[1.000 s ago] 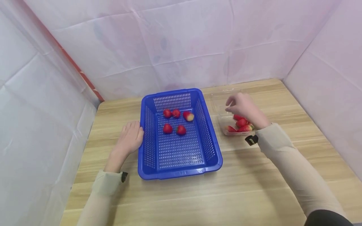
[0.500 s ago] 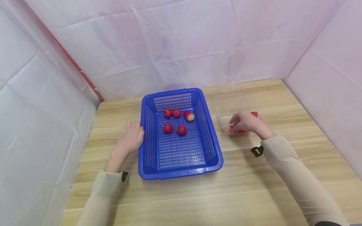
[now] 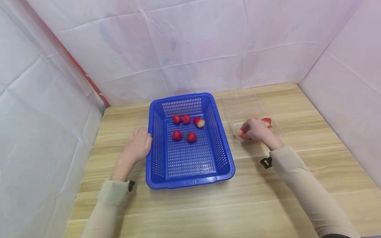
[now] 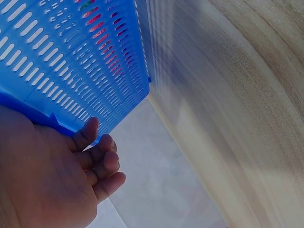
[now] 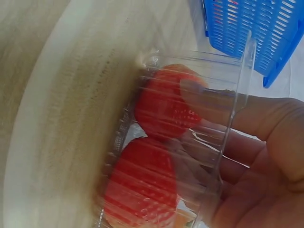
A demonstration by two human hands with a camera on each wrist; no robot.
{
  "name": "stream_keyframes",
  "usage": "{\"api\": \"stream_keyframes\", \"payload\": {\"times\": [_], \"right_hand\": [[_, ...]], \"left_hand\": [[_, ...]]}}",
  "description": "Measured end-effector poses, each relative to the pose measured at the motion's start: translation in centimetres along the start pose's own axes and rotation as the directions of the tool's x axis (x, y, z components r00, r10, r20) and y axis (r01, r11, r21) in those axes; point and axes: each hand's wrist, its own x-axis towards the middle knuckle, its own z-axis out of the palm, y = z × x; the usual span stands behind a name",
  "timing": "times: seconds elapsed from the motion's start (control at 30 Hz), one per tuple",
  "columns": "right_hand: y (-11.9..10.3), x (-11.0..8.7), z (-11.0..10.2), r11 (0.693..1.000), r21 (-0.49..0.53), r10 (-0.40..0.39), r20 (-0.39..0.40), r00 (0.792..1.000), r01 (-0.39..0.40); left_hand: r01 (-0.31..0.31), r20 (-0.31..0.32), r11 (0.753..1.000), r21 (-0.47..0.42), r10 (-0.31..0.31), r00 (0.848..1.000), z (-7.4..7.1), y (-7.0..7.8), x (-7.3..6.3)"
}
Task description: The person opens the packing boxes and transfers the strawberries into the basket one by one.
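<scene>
In the head view my left hand [image 3: 137,145] lies against the left rim of a blue plastic basket [image 3: 190,182], its fingers loosely bent in the left wrist view. Several red fruits lie on the basket's floor, among them a strawberry [image 3: 198,122] with a pale end and a cherry [image 3: 177,119] with a stem. My right hand [image 3: 256,130] reaches down into a clear plastic box [image 3: 235,123]. Through the box wall, the right wrist view shows thumb and fingers pinching a strawberry [image 5: 164,102]. Another strawberry [image 5: 141,185] lies beside it.
The box's clear lid [image 3: 245,103] is folded back toward the rear wall. Pale sheeting [image 3: 193,46] encloses the wooden table [image 3: 190,215] at the back and both sides. The box stands to the right of the basket.
My right hand has come down from above the box into its strawberries, and its fingers have closed round one. The left hand and basket have stayed put.
</scene>
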Motion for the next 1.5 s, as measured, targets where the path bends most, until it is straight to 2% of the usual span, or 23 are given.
{"api": "stream_keyframes", "payload": {"times": [0.53,0.83,0.97,1.23,1.5], "right_hand": [[0.0,-0.3,0.2,0.999,0.048,-0.015,-0.088,0.996,0.019],[-0.5,-1.0,-1.3,0.996,0.085,0.022,-0.104,0.994,-0.014],[-0.9,-1.1,-2.2,0.993,0.119,0.017,-0.106,0.994,-0.005],[-2.9,-1.4,-3.9,0.989,0.146,0.003,-0.12,0.993,0.014],[-6.2,-1.7,-5.1,0.991,0.132,-0.004,-0.145,0.989,0.024]], "left_hand": [[-0.01,-0.003,1.0,0.002,0.01,1.0,0.1,-0.2,0.1],[0.004,0.02,1.0,-0.001,-0.004,1.0,0.1,-0.2,0.0],[-0.001,0.005,1.0,-0.003,0.001,1.0,0.1,-0.3,0.0],[-0.005,0.002,1.0,-0.005,0.005,1.0,0.0,-0.2,0.1],[0.001,0.003,1.0,-0.01,0.0,1.0,0.0,-0.2,0.1]]}}
